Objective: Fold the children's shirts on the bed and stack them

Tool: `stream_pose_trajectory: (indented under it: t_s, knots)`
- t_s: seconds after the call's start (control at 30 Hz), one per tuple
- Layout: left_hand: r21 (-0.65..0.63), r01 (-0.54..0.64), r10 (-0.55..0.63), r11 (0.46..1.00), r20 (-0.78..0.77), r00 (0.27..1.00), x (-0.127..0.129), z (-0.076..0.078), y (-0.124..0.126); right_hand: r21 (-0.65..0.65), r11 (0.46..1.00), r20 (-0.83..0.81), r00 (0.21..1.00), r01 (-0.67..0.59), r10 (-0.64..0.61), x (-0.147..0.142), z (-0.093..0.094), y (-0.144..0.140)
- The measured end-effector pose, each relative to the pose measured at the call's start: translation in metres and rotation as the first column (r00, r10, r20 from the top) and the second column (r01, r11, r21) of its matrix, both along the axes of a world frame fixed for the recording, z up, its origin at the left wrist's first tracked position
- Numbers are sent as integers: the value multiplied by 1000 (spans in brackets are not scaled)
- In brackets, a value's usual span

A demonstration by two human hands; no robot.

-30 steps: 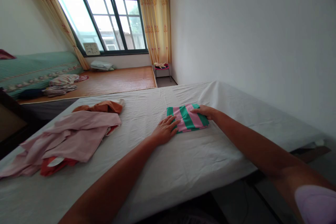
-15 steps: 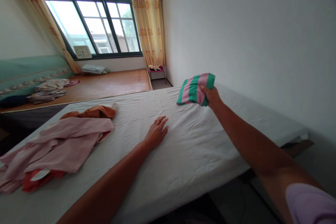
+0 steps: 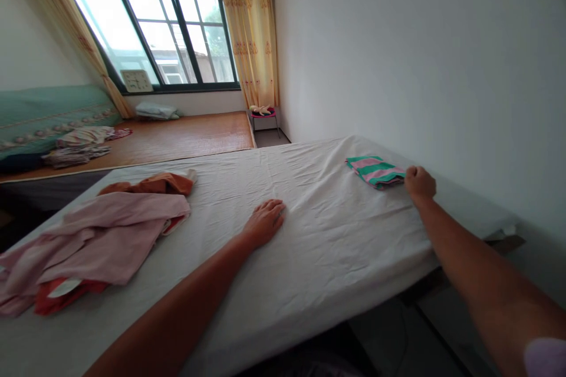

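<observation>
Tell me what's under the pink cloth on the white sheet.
Under the pink cloth, red cloth with a white patch shows at the near edge, more red at the right. Anything further beneath is covered.

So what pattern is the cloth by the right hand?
The cloth has green and pink stripes; see the head view.

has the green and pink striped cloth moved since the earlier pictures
Yes: the striped cloth has moved right across the white sheet, farther from the pink garment.

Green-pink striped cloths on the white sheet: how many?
1: the striped cloth, right part of the sheet, by the right grip. The clothes heaped at left could hide more.
</observation>
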State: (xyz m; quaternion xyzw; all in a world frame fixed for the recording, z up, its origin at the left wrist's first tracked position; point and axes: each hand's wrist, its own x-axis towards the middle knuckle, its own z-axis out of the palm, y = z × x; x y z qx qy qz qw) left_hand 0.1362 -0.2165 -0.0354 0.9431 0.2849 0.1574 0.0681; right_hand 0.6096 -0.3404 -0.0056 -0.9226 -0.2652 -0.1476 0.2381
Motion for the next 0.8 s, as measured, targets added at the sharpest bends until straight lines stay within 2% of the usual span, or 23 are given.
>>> stream_pose_trajectory:
  t_s: [0.07,0.13,0.2,0.27,0.3,0.37,0.43,0.5,0.57,0.63,0.7,0.73,0.8]
  knots:
    - [3,-7,7,1000,-2,1000,0,0,-2,-8,1000,90,996,-14,14,-6,-2,11]
    - [15,-7,7,1000,-2,1000,0,-1,-4,-138,967,115,967,-213,229,-14,-5,29]
    - [34,-3,3,999,-3,1000,-1,-2,-6,-308,859,38,896,-410,442,-27,-7,49]
    - [53,2,-1,999,-16,1000,-2,0,-6,-425,761,-31,849,-489,528,-49,-5,70]
    - [62,2,0,998,-29,1000,-4,2,-6,-458,734,-27,833,-502,553,-64,-2,80]
    - [81,-2,7,997,-72,997,-11,10,-5,-494,676,12,773,-547,634,-106,8,97]
    - [96,-39,51,995,-127,991,-28,23,-2,-515,556,11,644,-652,765,-156,18,107]
    - [113,-122,140,986,-169,976,-57,40,5,-491,410,-29,484,-769,874,-207,23,110]
    - [141,-246,269,959,-186,945,-98,61,15,-457,291,-39,346,-840,937,-249,23,108]
    - [191,-418,452,888,-193,871,-147,83,23,-435,194,-52,239,-879,970,-279,19,105]
    - [224,-638,676,737,-198,710,-196,103,26,-418,127,-51,162,-900,985,-296,11,104]
    - [236,-688,727,686,-193,659,-218,110,26,-404,111,-40,139,-908,990,-300,6,104]
    - [247,-740,780,626,-191,596,-253,120,21,-352,110,-6,120,-930,993,-304,-3,105]
